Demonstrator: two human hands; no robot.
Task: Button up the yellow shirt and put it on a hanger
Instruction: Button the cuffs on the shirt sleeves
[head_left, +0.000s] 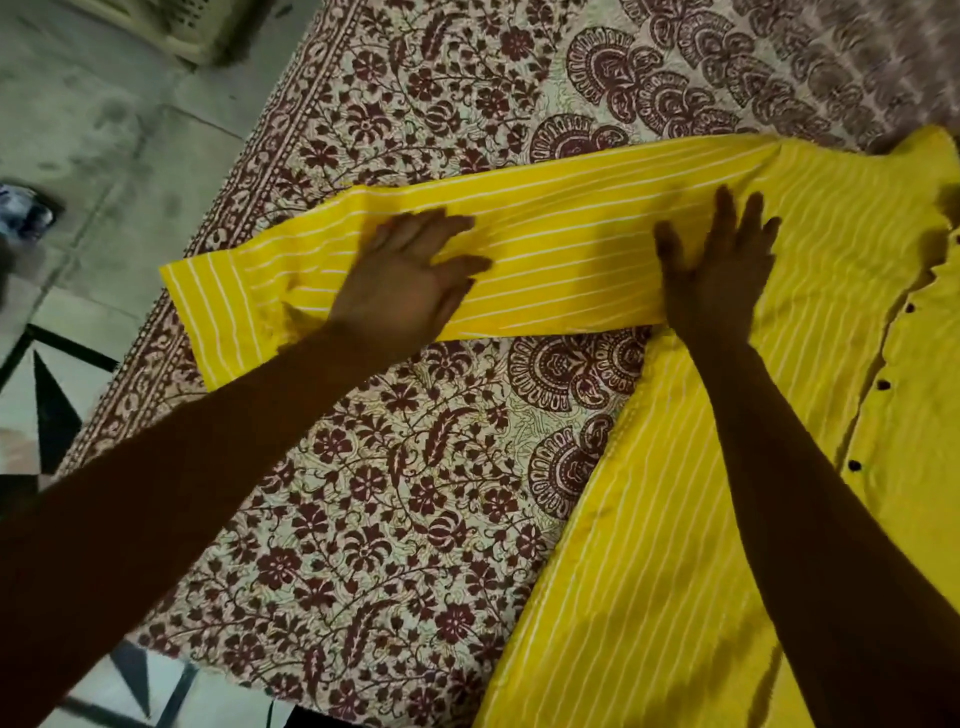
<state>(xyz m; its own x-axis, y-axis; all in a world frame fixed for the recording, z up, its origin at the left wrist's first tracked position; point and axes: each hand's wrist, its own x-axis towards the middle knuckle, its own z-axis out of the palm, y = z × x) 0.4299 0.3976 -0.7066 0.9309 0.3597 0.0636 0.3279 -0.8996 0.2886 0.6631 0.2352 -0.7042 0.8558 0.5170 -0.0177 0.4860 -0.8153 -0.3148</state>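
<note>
A yellow shirt (670, 519) with thin white stripes lies spread on a patterned bedsheet (374, 519). Its long sleeve (561, 249) stretches out to the left, the cuff near the bed's left edge. My left hand (410, 280) lies flat on the sleeve near the cuff end, fingers straight. My right hand (717, 265) presses flat where the sleeve meets the shoulder. The front placket with dark buttons (882, 385) runs along the right edge of the view and looks open. No hanger is in view.
The bed's left edge drops to a grey tiled floor (104, 135). A pale plastic basket (171, 26) stands on the floor at top left. A black-and-white patterned mat (47, 410) lies by the bed at lower left.
</note>
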